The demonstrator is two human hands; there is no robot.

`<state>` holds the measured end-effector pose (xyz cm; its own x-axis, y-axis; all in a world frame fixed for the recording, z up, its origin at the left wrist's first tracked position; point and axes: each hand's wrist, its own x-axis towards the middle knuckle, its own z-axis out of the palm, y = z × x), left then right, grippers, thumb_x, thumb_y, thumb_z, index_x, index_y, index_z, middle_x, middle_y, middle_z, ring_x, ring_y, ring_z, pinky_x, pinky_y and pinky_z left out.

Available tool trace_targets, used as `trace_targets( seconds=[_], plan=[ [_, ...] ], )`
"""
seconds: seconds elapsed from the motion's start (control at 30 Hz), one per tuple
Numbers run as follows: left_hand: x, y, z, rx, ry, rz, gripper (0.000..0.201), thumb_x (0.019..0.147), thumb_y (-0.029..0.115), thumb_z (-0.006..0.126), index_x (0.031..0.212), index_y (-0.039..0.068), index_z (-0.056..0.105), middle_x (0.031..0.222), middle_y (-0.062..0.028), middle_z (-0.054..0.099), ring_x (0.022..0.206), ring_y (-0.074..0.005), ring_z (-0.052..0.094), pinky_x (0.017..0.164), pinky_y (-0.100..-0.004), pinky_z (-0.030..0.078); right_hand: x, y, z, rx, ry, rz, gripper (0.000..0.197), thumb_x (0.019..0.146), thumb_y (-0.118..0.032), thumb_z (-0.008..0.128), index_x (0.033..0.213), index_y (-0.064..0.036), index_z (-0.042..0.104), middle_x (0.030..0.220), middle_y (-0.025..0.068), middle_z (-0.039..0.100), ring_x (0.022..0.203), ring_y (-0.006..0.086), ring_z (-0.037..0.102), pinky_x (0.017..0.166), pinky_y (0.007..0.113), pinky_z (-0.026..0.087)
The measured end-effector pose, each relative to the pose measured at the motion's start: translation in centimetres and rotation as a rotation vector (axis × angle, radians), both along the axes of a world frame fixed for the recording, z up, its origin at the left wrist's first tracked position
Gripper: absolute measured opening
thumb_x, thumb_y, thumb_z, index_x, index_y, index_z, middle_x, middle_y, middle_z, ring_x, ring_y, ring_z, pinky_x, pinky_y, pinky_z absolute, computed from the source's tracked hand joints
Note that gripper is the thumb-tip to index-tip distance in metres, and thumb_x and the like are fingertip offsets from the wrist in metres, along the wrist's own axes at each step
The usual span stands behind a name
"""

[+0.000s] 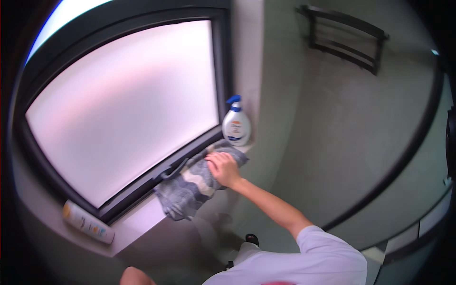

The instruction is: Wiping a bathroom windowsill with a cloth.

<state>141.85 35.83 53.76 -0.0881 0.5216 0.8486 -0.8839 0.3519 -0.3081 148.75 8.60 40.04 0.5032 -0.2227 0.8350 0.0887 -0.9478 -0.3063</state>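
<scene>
A grey and white patterned cloth (192, 183) lies bunched along the window sill, its lower edge hanging over the front. My right hand (222, 167) is closed on the cloth's upper right part and presses it against the sill, with the fingers bent together. Just beyond that hand, a white pump bottle (236, 127) with a blue pump head stands upright in the sill's right corner. Of my left arm only a bare bit shows at the lower edge; the left hand is out of the picture.
A white bottle with a yellow cap (89, 222) lies on its side at the sill's left end. The dark-framed frosted window (128, 104) rises behind the sill, with a dark handle (174, 170) near the cloth. A dark rack (346, 38) is on the far right wall.
</scene>
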Motion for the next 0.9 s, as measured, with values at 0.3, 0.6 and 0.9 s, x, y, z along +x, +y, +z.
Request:
trace_targets(
  seconds=[0.3,0.6,0.9],
  plan=[
    [4.9,1.8,-10.6,0.847,0.621,0.637,0.062,0.095,0.029,0.077,0.143,-0.004,0.058,0.14,-0.0239,0.064,0.131,-0.0408,0.06,0.114,-0.0517,0.045,-0.4,1.9,1.3,0.014,0.053,0.056,0.02,0.098,-0.019,0.066,0.11,-0.0082,0.078,0.116,0.0085,0.078,0.114,0.0304,0.07,0.106,0.045,0.048],
    [8.4,-2.3,-13.0,1.144,0.748,1.097,0.056,0.101,0.043,0.069,0.14,0.003,0.069,0.145,-0.0172,0.067,0.136,-0.0348,0.06,0.119,-0.0524,0.039,0.7,5.1,0.9,-0.023,0.091,0.179,0.026,0.099,-0.019,0.066,0.116,-0.0033,0.077,0.122,0.011,0.077,0.122,0.0311,0.069,0.111,0.047,0.046],
    [7.5,-3.8,-11.9,1.143,0.878,1.191,0.053,0.102,0.041,0.067,0.141,0.005,0.07,0.146,-0.0165,0.067,0.139,-0.0361,0.059,0.121,-0.051,0.037,0.1,0.2,1.6,-0.061,0.112,0.3,0.038,0.099,-0.026,0.066,0.129,-0.0047,0.075,0.132,0.0124,0.075,0.129,0.0335,0.066,0.115,0.047,0.045]
  ],
)
